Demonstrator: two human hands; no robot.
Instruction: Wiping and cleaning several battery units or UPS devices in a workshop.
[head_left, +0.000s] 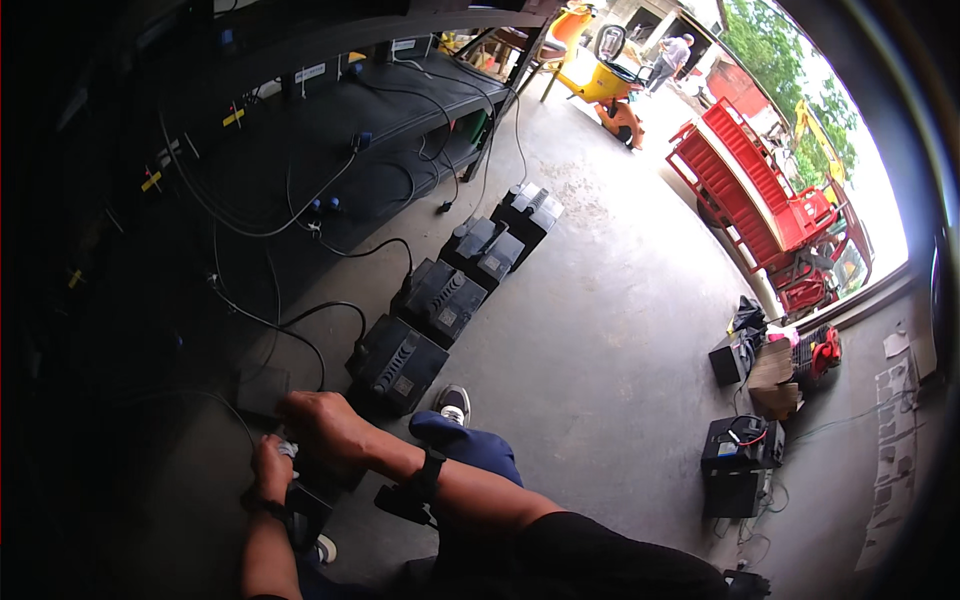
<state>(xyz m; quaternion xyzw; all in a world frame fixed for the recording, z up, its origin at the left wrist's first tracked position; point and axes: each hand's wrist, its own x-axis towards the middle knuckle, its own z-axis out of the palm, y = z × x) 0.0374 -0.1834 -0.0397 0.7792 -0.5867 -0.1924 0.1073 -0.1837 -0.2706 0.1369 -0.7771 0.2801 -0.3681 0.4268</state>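
left hand [270,470] pinches a whitish thing [288,449], can't tell if right hand [326,428] grips anything, slack cable [319,354] could snag a wrist

Pale object [288,449] at left hand [270,470], indistinct.

The left hand [268,470] and right hand [325,430] come together above a dark case [312,510], a small pale item [288,450] at the left hand's fingers; deep shadow hides their exact grip. Four black cases [443,302] line the floor [600,330] along the front edge of a black shelf [420,115]. Near the floor's right edge sit black boxes [740,450] and cardboard [770,380]; a red cargo vehicle [740,185] stands toward its far right corner.
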